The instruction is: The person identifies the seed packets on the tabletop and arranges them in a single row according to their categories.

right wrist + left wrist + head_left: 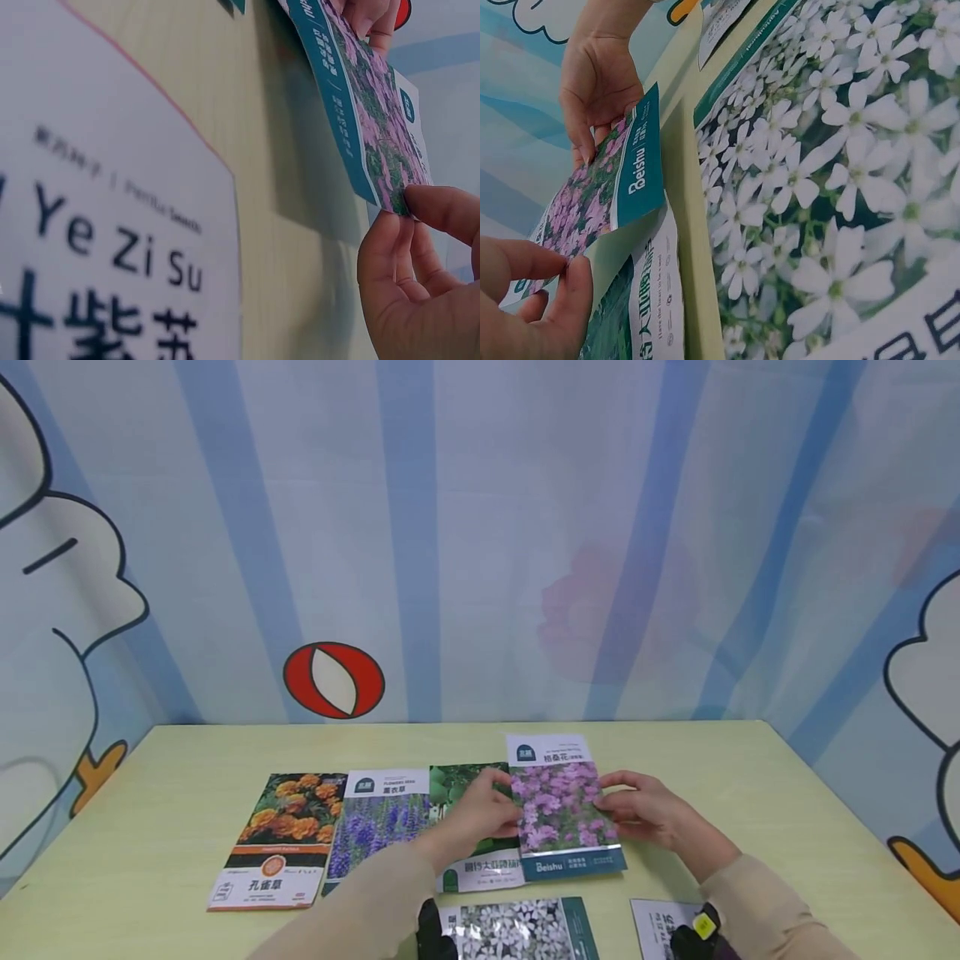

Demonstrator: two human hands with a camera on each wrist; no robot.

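A seed packet with pink flowers [558,806] is held above the table, its teal bottom band toward me. My left hand [480,814] pinches its left edge between thumb and fingers. On the opposite edge, my right hand [648,810] pinches with thumb on top and fingers beneath, as the right wrist view shows [420,277]. The packet's shadow falls on the wood below it. Partly under my left hand lies a green-leaf packet [480,872], overlapped by the pink one in the head view.
To the left, in a row, lie an orange marigold packet [273,843] and a purple lavender packet [378,818]. Nearer me are a white-flower packet [517,931] and a white-topped packet [660,922], partly hidden by the right wrist camera. A patterned curtain [487,543] rises behind the table [712,760].
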